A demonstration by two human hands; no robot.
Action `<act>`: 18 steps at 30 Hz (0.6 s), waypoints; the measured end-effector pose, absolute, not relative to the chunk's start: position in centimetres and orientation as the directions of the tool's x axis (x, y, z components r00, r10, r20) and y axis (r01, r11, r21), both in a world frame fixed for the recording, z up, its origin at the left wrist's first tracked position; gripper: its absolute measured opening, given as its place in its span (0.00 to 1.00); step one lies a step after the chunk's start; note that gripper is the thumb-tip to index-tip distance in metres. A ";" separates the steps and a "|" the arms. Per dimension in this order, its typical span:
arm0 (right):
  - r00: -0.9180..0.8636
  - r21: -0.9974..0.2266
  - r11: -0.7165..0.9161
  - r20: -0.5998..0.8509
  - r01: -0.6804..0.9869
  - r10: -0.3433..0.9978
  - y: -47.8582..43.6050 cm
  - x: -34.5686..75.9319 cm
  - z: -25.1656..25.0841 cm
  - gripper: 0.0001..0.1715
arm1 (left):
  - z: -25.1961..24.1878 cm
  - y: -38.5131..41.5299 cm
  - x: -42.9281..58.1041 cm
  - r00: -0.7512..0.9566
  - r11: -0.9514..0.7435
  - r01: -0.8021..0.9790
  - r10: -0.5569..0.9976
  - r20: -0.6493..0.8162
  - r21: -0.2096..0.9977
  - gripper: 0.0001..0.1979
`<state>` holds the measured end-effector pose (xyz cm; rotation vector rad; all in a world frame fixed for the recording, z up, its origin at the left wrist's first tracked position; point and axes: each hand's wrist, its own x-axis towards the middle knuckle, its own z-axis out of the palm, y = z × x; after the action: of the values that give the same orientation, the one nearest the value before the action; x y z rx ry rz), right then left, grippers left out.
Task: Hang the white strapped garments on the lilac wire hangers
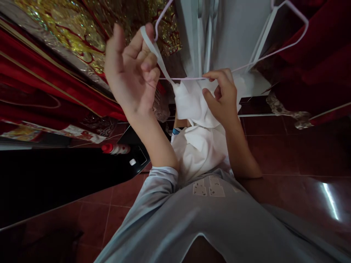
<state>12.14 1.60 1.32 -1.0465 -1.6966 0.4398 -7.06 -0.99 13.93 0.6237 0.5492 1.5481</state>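
Note:
My left hand (131,69) is raised and closed on a thin white strap (156,51) of a white garment (197,124), pinching it between thumb and fingers. My right hand (222,95) is closed on the garment's upper edge, right at the bottom bar of a pale pink wire hanger (274,51). The garment hangs down between my forearms. The hanger's hook (161,16) rises just behind the left hand's fingertips.
Red and gold embroidered fabric (68,40) hangs at the left, dark red cloth (320,54) at the right. A black table (55,175) at lower left carries a red-capped bottle (116,148). The floor has dark red tiles (287,146). A white door frame (233,33) stands ahead.

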 end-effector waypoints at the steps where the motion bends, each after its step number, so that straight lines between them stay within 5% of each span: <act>1: -0.075 -0.716 0.551 0.579 0.430 0.812 1.7 12.2 1.2 0.15 | 13.9 -0.8 -7.6 -0.010 -0.063 -0.759 0.996 0.086 0.648 0.35; 6: -0.084 -0.726 0.530 0.554 0.439 0.828 2.5 13.2 1.1 0.16 | 10.8 -0.6 -9.9 -0.163 -0.233 -0.721 0.972 0.167 0.653 0.33; 11: -0.075 -0.709 0.548 0.580 0.445 0.811 2.2 13.2 1.2 0.16 | 6.2 -0.9 -10.6 -0.423 -0.346 -0.706 0.906 0.023 0.619 0.24; 18: -0.115 -0.731 0.545 0.552 0.410 0.826 1.5 11.6 1.2 0.20 | 4.1 0.0 -7.6 -0.324 -0.197 -0.684 0.945 -0.049 0.703 0.21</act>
<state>11.65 1.54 1.16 -1.0378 -1.7310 0.4938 -7.61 -0.02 4.07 0.4805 0.7651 1.7713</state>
